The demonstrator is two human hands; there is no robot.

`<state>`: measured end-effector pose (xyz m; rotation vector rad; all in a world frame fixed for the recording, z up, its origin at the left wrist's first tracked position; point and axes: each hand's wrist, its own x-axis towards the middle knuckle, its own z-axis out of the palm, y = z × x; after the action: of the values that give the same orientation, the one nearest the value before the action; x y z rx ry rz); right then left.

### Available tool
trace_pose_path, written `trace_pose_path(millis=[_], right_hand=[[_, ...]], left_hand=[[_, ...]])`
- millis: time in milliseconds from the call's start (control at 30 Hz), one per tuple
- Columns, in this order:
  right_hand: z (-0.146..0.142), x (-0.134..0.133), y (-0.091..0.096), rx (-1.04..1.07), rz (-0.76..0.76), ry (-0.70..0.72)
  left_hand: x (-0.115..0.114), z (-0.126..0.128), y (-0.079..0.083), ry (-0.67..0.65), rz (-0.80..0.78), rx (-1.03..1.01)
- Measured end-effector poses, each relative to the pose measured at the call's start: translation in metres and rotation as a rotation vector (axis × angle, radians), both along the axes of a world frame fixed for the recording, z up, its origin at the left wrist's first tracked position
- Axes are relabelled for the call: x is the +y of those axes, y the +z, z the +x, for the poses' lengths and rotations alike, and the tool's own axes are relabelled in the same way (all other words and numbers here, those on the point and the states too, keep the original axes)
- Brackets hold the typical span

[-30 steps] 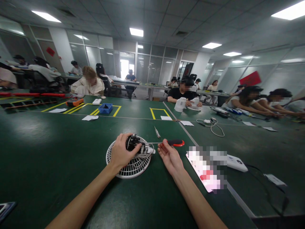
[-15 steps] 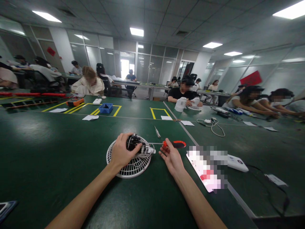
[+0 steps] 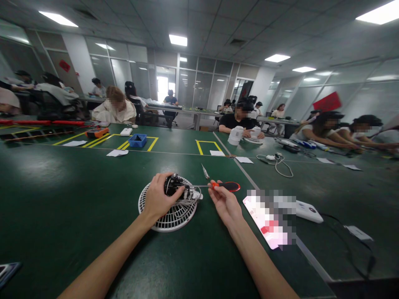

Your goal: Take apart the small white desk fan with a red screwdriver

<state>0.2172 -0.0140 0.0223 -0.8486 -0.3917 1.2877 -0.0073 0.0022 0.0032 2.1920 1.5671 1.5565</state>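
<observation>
A white round fan grille (image 3: 170, 207) lies flat on the green table, with a black motor and wiring assembly (image 3: 176, 187) on top of it. My left hand (image 3: 157, 199) is closed round the near left side of that assembly. A screwdriver with a red and black handle (image 3: 227, 186) lies just to the right, its thin shaft pointing left to the assembly. My right hand (image 3: 225, 202) is beside it, fingertips pinching the near end of the handle.
A small loose bit (image 3: 205, 171) lies beyond the fan. A blurred card (image 3: 268, 218) and a white power bank (image 3: 307, 211) sit to the right, with a coiled cable (image 3: 279, 162) farther back. A blue tray (image 3: 137, 141) stands at back left. Several people work at the far tables.
My right hand, open palm-up beside the screwdriver a second ago, has reached forward and closed its fingertips on the handle. My left hand has stayed on the motor assembly.
</observation>
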Motion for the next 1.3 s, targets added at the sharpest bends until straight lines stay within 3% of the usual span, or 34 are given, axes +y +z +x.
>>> trace_pose_path(millis=[367,600,900,1300], right_hand=[[-0.002,0.001,-0.008,-0.084,-0.001,-0.011],[-0.003,-0.002,-0.003,0.046,0.05,-0.012],[-0.01,-0.003,-0.002,-0.003,-0.06,0.031],[-0.004,-0.001,-0.003,0.078,0.096,-0.013]], left_hand=[[-0.001,0.0,0.0,0.0,0.007,-0.008],[-0.001,0.0,0.001,-0.004,0.004,-0.02],[0.0,0.0,0.0,0.007,0.004,-0.014],[0.0,-0.001,0.001,0.009,-0.009,-0.037]])
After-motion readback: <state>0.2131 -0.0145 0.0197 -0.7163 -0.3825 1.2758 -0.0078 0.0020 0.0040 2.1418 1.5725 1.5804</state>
